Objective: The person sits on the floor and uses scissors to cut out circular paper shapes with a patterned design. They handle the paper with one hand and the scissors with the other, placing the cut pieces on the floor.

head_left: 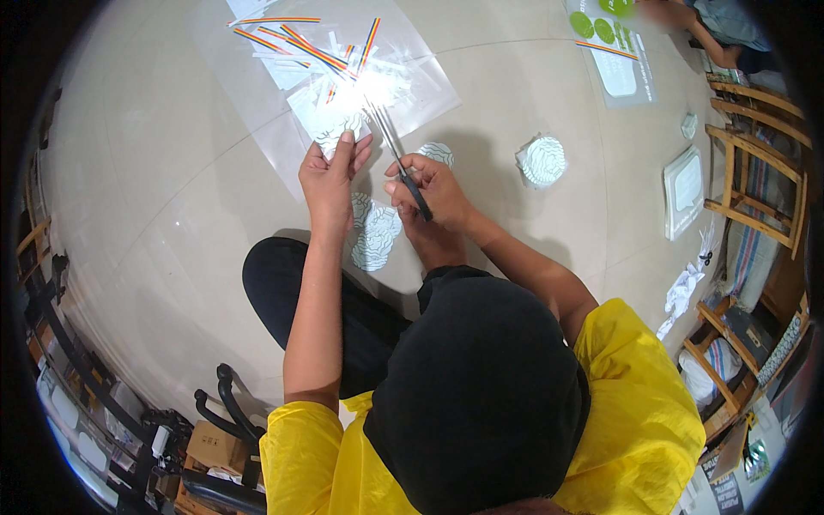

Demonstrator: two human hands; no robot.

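My left hand point(333, 176) pinches a white sheet piece with wavy dark lines point(329, 130) between thumb and fingers. In my right hand point(435, 190) is a pair of scissors point(415, 194) with black handles, its blades pointing up and left, close to the right of that piece. Bright glare washes out the blade tips, so I cannot tell whether they touch the sheet. Below my hands, wavy-lined cut pieces point(375, 233) lie on the floor near my foot. Another such piece point(437, 153) is partly behind my right hand, and a rounded stack of them point(543, 161) sits to the right.
A clear plastic sheet point(421, 77) at the top holds white scraps and several rainbow-striped strips point(313, 50). A green-and-white printed sheet point(631, 73) lies at upper right, near another person's arm point(711, 43). Wooden racks point(755, 176) line the right; a cardboard box point(215, 446) stands lower left.
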